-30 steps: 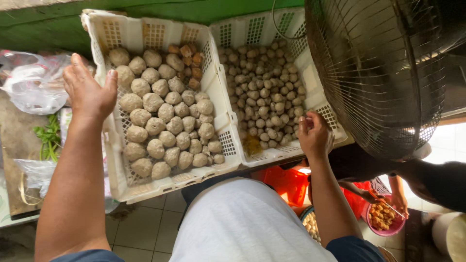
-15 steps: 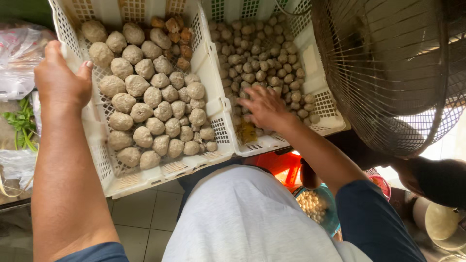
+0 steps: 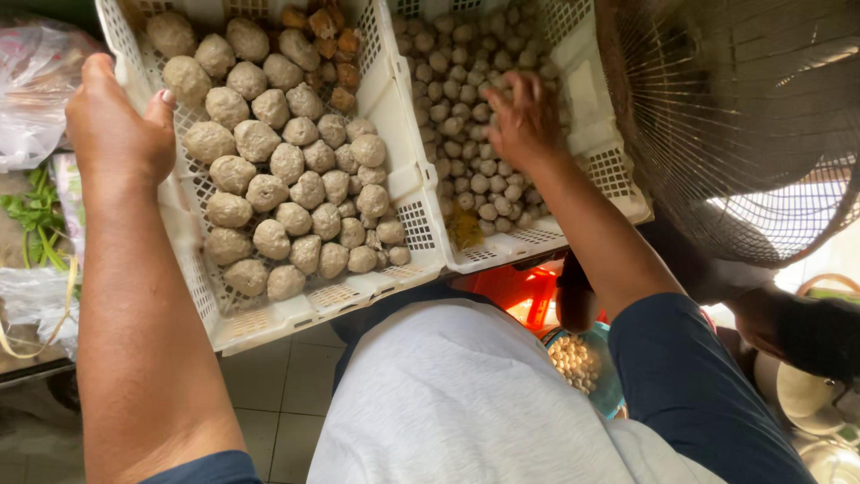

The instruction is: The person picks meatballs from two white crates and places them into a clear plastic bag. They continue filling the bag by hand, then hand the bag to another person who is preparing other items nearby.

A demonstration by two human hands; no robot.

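Observation:
Two white plastic baskets stand side by side. The left basket [image 3: 269, 318] holds large grey meatballs [image 3: 287, 166] and some brown fried pieces [image 3: 327, 45] at its far end. My left hand [image 3: 116, 130] is closed around that basket's left rim. The right basket [image 3: 511, 255] is full of small grey meatballs [image 3: 457, 116]. My right hand [image 3: 524, 121] lies palm down inside it, fingers spread, with the tips among the small balls near the right wall. Whether any ball is under the palm is hidden.
A dark wire fan cage [image 3: 743, 116] hangs close over the right basket's edge. A plastic bag [image 3: 36, 81] and green leaves [image 3: 36, 220] lie at the left. Below the baskets are a red stool [image 3: 511, 291] and a teal bowl of small balls [image 3: 582, 363]. Another person [image 3: 806, 332] is at the right.
My right hand has moved from the right basket's outer edge into the basket and further in among the small balls. My left hand has closed on the left basket's rim.

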